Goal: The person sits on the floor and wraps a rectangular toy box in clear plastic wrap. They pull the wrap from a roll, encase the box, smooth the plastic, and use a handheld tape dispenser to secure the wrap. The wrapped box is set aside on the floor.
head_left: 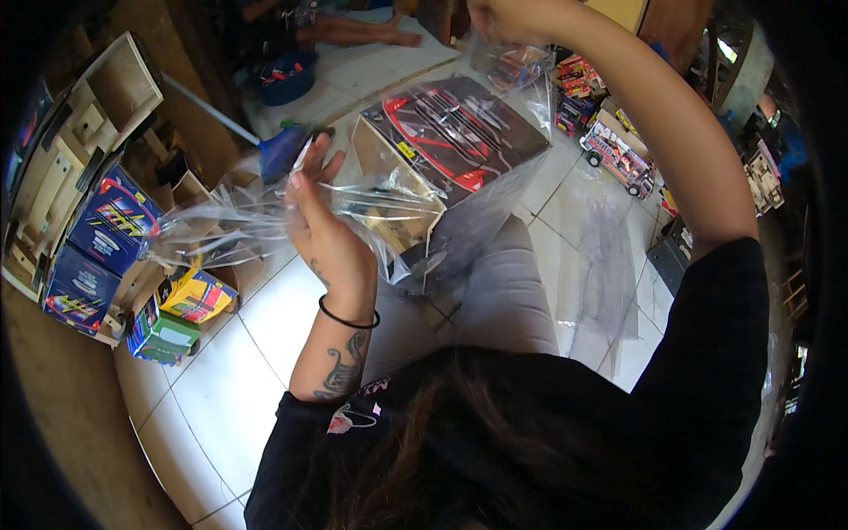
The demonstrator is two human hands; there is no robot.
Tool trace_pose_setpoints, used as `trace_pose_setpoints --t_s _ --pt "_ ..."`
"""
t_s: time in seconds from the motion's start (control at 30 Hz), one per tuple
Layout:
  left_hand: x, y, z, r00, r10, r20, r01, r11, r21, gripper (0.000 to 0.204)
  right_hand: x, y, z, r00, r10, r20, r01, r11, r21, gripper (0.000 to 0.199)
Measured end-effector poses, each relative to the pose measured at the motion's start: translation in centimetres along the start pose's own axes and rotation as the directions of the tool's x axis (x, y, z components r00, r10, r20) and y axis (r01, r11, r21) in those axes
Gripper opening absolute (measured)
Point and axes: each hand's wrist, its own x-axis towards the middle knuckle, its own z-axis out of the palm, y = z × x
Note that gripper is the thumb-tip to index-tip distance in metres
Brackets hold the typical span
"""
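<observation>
On my lap, tilted, rests a box-shaped wooden piece with a dark panel printed in red and white; its near end shows bare wood. Clear plastic film lies around it. My left hand, left of the box, has the film bunched between thumb and palm, its fingertips pointing up. Loose film spreads from there to the left. Raised past the box's far end, my right hand is closed, partly cut off by the upper edge, with film hanging just below it.
Painted wooden toy trucks stand at the left, one blue, one yellow, one green. More toy trucks stand at the right, beside another plastic sheet on the tiles. A blue broom and another person's legs are beyond.
</observation>
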Motion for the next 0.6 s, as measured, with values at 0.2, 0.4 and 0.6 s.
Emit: trace_pose_setpoints --t_s 0.2,0.4,0.6 --pt "0.7 0.1 -1.2 0.999 -0.032 0.013 0.032 0.999 -0.034 0.045 -1.6 1.3 -1.5 0.972 0.117 -0.204 -0.112 0.993 0.033 0.055" --pt "1.1 -0.4 -1.3 1.0 0.003 0.012 -0.003 0.999 -0.044 0.044 -1.0 2.5 -0.1 0.988 0.107 0.114 -0.133 0.958 0.254 0.026" --pt "1.7 -0.4 -1.7 1.0 -0.011 0.004 0.011 0.998 -0.069 0.044 -1.4 -0.2 -2.4 0.969 0.246 0.008 -0.231 0.899 0.373 0.02"
